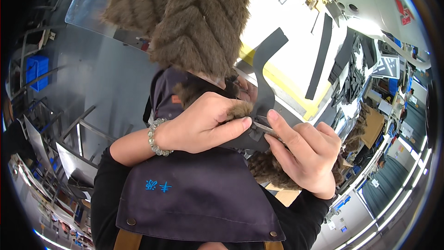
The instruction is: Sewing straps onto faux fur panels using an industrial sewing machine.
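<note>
Between its thumb and fingers, my left hand [203, 122] pinches an edge of brown fur [239, 111] in front of my chest. My right hand [305, 150] grips small metal snips [267, 128], slim and pointed, between thumb and index finger. Their tips meet the fur's edge close to my left thumb, though the exact contact is too small to make out. A black strip [266, 60] curves down from the table to the work at my hands. Beyond my left hand, a large brown fur piece [199, 23] with chevron ridges hangs over the table edge.
A white lit work surface [296, 41] with a yellow border lies ahead, carrying another black strip [320, 58]. A sewing machine [384, 4] stands at far right. Black scraps [354, 67] are heaped beside it. More brown fur [273, 171] lies under my right hand.
</note>
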A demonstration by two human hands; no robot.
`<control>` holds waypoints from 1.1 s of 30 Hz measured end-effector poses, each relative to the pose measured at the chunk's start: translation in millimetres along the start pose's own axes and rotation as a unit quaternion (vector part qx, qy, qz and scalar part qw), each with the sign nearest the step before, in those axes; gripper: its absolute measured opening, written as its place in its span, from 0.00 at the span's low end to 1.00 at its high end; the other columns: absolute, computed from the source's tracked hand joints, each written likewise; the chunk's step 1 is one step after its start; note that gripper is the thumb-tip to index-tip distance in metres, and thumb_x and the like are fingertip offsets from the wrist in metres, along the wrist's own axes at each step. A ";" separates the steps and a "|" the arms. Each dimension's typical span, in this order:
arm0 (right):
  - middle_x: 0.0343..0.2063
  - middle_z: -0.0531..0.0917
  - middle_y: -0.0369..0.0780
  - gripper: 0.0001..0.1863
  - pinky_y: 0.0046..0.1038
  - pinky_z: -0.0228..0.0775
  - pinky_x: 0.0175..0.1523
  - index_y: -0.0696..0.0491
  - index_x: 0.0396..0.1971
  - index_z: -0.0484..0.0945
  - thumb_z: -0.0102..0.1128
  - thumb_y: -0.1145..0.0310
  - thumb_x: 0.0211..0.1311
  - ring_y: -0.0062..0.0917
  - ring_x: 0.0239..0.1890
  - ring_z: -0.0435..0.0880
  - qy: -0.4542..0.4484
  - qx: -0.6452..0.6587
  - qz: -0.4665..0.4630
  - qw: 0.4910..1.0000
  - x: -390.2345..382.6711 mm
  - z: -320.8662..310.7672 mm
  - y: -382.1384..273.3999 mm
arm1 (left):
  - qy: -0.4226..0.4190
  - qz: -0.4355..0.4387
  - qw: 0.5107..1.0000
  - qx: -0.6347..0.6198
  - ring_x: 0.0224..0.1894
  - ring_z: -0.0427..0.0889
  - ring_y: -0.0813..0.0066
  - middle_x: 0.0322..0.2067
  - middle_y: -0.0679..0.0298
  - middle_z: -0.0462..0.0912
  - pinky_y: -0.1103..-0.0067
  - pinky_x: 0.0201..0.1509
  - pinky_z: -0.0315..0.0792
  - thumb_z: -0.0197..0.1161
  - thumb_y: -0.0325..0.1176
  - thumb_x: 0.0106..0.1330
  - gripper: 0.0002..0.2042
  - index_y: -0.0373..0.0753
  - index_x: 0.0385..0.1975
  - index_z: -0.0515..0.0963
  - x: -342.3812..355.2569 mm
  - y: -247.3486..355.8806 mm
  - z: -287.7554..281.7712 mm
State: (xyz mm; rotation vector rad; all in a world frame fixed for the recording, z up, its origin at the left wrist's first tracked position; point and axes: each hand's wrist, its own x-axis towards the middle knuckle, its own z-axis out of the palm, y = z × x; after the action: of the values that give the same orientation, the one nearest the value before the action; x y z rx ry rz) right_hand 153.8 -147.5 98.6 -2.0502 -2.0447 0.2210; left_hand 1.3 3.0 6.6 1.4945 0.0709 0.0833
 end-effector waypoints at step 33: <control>0.17 0.69 0.29 0.25 0.20 0.55 0.24 0.50 0.42 0.83 0.72 0.75 0.35 0.17 0.17 0.68 0.060 -0.042 -0.014 0.997 -15.5 29.3 -0.6 | -0.019 -0.117 0.937 -0.330 0.27 0.64 0.93 0.23 0.76 0.71 0.88 0.28 0.62 0.50 0.36 0.71 0.13 0.29 0.37 0.73 -1.0 -3.5 7.5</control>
State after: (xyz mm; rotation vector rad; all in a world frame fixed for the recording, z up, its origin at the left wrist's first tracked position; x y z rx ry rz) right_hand 145.0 -161.2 69.7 -2.0291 -2.0396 0.0072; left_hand 1.1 -4.8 3.7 0.8063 0.1723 -0.1077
